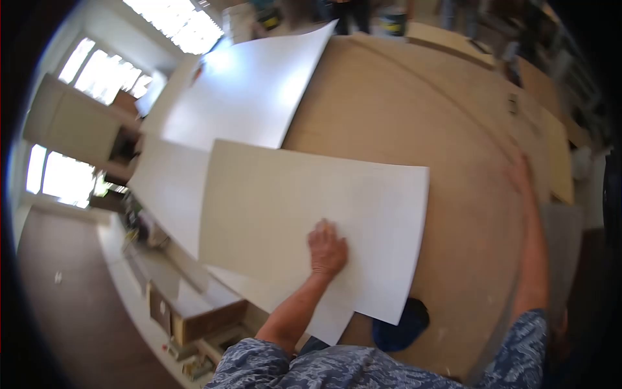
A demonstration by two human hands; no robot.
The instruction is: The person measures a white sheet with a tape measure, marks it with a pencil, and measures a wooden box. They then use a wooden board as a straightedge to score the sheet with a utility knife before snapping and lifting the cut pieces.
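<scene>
My left hand (327,248) presses flat on a large white sheet (272,207) that lies on a wide brown board (414,123). Something small and yellowish shows at its fingertips; I cannot tell what it is. My right hand (520,174) rests far to the right on the brown board, near its right edge, fingers spread. More white sheets lie beneath and beyond the first: one (165,188) to its left and a glossy one (249,91) at the far end.
A dark blue object (402,323) sits at the board's near edge. A low bench with wooden boxes (188,311) stands at the left. Further boards (551,136) are stacked along the right. Bright windows (58,178) line the left wall.
</scene>
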